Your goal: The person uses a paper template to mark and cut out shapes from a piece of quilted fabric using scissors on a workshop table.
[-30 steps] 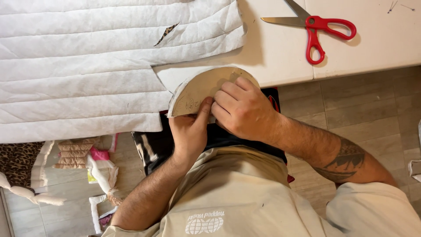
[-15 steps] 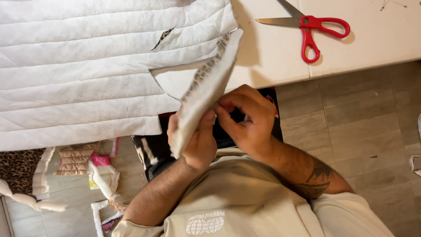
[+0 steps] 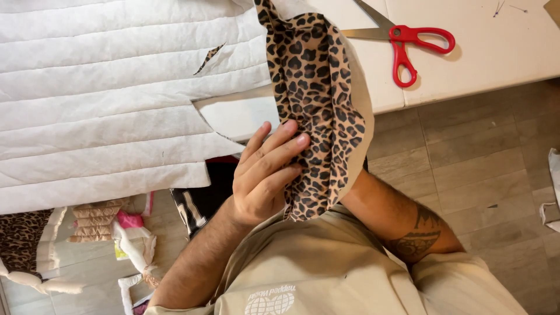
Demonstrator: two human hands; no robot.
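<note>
A leopard-print fabric piece [image 3: 315, 87] with a plain beige backing edge is held up over the table's front edge. My left hand [image 3: 265, 178] lies against its printed side, fingers spread on the cloth near its lower end. My right forearm [image 3: 391, 213] runs up behind the piece and the hand itself is hidden by it, gripping from the back. A white quilted panel [image 3: 105, 99] with a curved cut-out and a small slit lies flat on the table to the left.
Red-handled scissors [image 3: 408, 44] lie on the white table [image 3: 496, 52] at the upper right. Fabric scraps [image 3: 99, 221] and a black printed item [image 3: 198, 198] sit on the grey floor [image 3: 478, 151] below the table edge. A white cloth [image 3: 551, 192] shows at the right border.
The folded piece, pressed at the table edge before, has been lifted and opened out, so its leopard side now faces the camera. My right hand has gone behind it.
</note>
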